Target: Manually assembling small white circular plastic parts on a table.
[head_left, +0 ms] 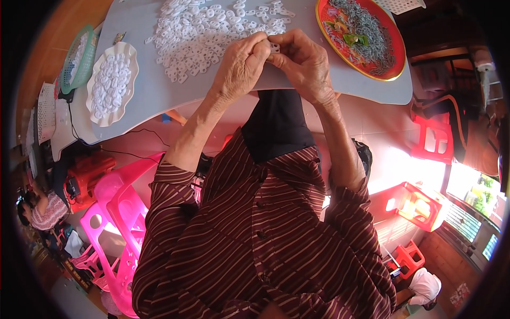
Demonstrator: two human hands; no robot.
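My two hands meet above the near edge of the grey table [154,101], with fingertips almost touching. Between thumb and fingers, my right hand [307,59] pinches a small white plastic piece with dark holes [274,48]. My left hand [243,65] is closed right beside it; its curled fingers hide whatever they grip. Just beyond lies a spread heap of small white plastic pieces [199,40], some round, others flat with holes. Right of my hands, a red tray with a yellow rim [322,24] carries many thin grey metal parts [372,40] and a few green and orange bits.
At the table's left stands a white wavy-edged dish [134,66] full of white oval pieces, next to a green basket [90,56]. Pink chairs [119,212] and red stools [419,204] stand around on the floor. Other people [50,210] sit farther off. A black cable [79,135] hangs at the left.
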